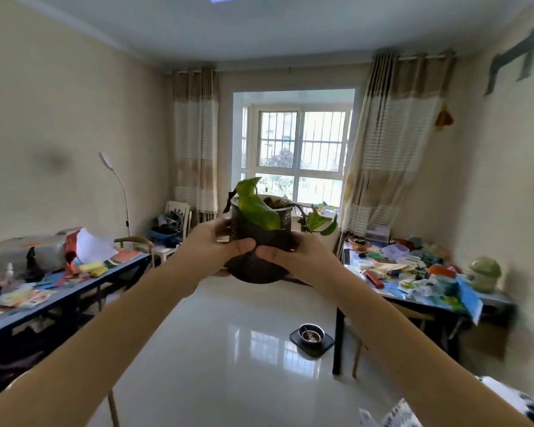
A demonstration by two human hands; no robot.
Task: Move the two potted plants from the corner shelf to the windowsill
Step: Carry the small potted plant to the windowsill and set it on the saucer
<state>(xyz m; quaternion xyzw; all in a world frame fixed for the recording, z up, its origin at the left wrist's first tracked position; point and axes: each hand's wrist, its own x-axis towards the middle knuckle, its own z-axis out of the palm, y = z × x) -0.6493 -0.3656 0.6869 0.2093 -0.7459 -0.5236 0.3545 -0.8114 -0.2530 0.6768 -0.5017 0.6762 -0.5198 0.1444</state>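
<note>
Both clamped round the base, my left grip [219,251] and right grip [293,257] carry the potted plant [269,234] upright mid-room, facing the window [299,149], presumably so soil won't spill.

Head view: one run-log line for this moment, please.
phase: carry | object: dark round potted plant, green leaves | left hand: grips pot | right hand: grips pot | white-framed window: ahead

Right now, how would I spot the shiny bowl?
Start at the glossy floor in the room's middle. Near the black leg of the right-hand table lies a dark square mat, and the bowl sits on it. It alone is silvery metal down on the floor.
</note>
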